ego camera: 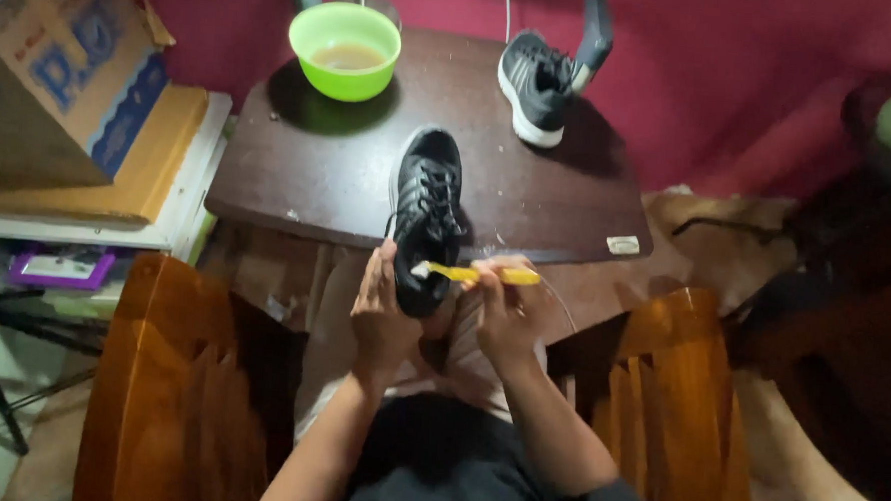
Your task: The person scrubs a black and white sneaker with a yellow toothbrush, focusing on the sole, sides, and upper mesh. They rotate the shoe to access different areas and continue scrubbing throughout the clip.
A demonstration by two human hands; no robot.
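While we look down from the head camera, our left hand (381, 313) cups the heel of a black sneaker (425, 220) lying on the tabletop (309, 164) edge. Our right hand (503, 313) grips a yellow toothbrush (475, 274), bristles touching the heel. Scrubbing seems underway; beyond our hands sit 1 green bowl (344, 51) and 1 grey sneaker (538, 84); next, we judge, firm strokes.

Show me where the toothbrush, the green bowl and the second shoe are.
toothbrush (485, 274), head view, on its yellow handle, held by the right hand (498, 318).
green bowl (318, 70), head view, on its outer wall.
second shoe (535, 89), head view, on its grey upper.
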